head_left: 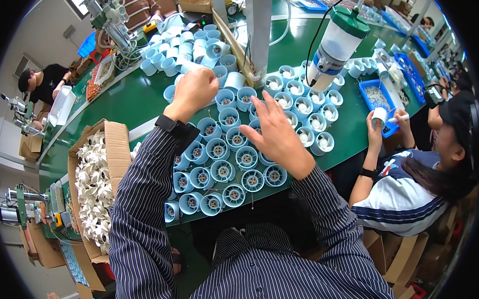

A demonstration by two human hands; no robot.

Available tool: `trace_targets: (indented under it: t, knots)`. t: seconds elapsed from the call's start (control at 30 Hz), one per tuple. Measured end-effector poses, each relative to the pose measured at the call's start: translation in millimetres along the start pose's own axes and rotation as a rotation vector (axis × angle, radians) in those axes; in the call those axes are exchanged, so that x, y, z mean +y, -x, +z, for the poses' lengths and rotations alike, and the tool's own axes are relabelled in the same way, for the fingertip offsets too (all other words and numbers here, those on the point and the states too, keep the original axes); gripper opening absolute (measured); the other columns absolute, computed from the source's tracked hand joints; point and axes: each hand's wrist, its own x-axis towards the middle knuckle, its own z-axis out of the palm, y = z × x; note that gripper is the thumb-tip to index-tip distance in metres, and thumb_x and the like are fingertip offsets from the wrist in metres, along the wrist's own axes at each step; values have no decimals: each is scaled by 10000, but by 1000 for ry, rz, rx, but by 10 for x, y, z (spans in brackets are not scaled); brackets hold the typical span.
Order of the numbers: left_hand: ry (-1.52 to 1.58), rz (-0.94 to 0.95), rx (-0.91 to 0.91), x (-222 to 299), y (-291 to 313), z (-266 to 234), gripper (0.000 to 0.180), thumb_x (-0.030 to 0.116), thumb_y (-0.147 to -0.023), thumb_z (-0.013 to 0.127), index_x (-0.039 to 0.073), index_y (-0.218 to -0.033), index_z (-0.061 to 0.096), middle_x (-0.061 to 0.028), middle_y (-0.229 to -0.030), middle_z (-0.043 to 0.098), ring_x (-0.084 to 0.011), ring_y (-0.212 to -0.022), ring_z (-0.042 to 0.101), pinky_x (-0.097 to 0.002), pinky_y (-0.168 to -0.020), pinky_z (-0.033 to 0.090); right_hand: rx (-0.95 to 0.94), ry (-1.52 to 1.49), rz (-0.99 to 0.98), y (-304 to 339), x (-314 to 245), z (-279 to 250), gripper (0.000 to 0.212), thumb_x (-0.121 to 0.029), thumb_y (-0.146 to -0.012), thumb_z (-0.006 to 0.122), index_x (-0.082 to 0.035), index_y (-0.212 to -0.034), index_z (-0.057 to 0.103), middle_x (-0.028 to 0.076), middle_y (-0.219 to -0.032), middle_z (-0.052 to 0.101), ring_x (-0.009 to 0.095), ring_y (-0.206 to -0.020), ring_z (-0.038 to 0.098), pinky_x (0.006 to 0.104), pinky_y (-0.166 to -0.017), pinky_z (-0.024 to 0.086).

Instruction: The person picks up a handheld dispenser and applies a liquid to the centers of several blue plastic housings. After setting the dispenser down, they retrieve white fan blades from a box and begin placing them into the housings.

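My left hand, a dark band on its wrist, is closed at the near edge of a heap of light blue plastic cups. Its fingertips are hidden, so I cannot make out what they hold. My right hand reaches over rows of similar blue cups with thumb and fingers apart, partly covering some of them. These cups stand with open ends up and show ribbed insides with small metal motor parts. Right of that hand, several more blue cups have white fan-like pieces inside.
A cardboard box of white bladed parts stands at my left. A metal post and a hanging clear cylinder with a green cap rise beyond the cups. At right, a person holds a cup near a blue tray.
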Motion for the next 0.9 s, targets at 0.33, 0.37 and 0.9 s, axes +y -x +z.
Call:
trace_targets:
  t: [0.33, 0.37, 0.9]
  knots:
    - [99, 49, 18, -426, 78, 70, 246, 114, -779, 654, 39, -1000, 732, -170, -961, 730, -331, -883, 697, -411, -806, 547, -198, -55, 69, -172, 33, 117, 706, -343, -939, 677, -12, -1479, 364, 338, -1498, 358, 482, -1343, 449, 482, -1092, 422]
    - [97, 93, -17, -441, 95, 101, 261, 99, -765, 662, 45, -1011, 731, -162, -962, 726, -323, -900, 691, -406, -817, 543, -178, -28, 44, -165, 31, 104, 693, -343, -939, 677, -14, -1472, 379, 338, -1494, 364, 481, -1337, 456, 481, -1086, 428]
    - [150, 221, -584, -313, 253, -237, 206, 40, -732, 661, 55, -929, 721, -105, -861, 679, -294, -888, 646, -395, -836, 525, -178, -61, -60, 21, 7, -65, 501, -219, -901, 707, -40, -1338, 539, 264, -1481, 434, 440, -1312, 490, 476, -1078, 429]
